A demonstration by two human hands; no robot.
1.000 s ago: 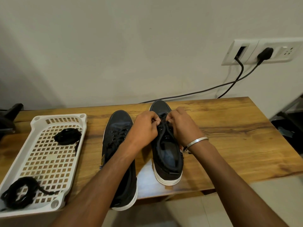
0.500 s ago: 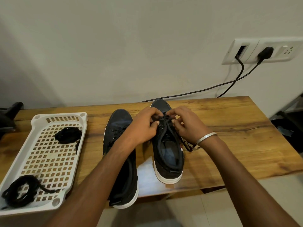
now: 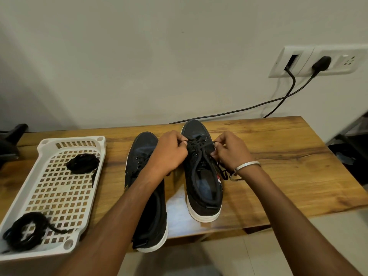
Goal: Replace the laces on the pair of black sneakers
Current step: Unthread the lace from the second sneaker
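Note:
Two black sneakers with white soles stand side by side on the wooden table (image 3: 288,176), toes toward the wall. Over the laced part of the right sneaker (image 3: 203,188), my left hand (image 3: 171,152) and my right hand (image 3: 231,150) each pinch a strand of its black lace (image 3: 201,145), which stretches taut between them. A loose lace end (image 3: 224,173) trails onto the table under my right wrist. The left sneaker (image 3: 145,196) sits partly under my left forearm, laces in place.
A white perforated tray (image 3: 57,194) lies at the left with two bundles of black laces (image 3: 82,163) (image 3: 25,231) in it. Two black cables (image 3: 278,100) run from the wall socket (image 3: 318,61) down behind the table. Dark objects stand at both table ends.
My hands have moved apart sideways over the right sneaker, drawing the lace out taut between them. The loose end by my right wrist has come into view.

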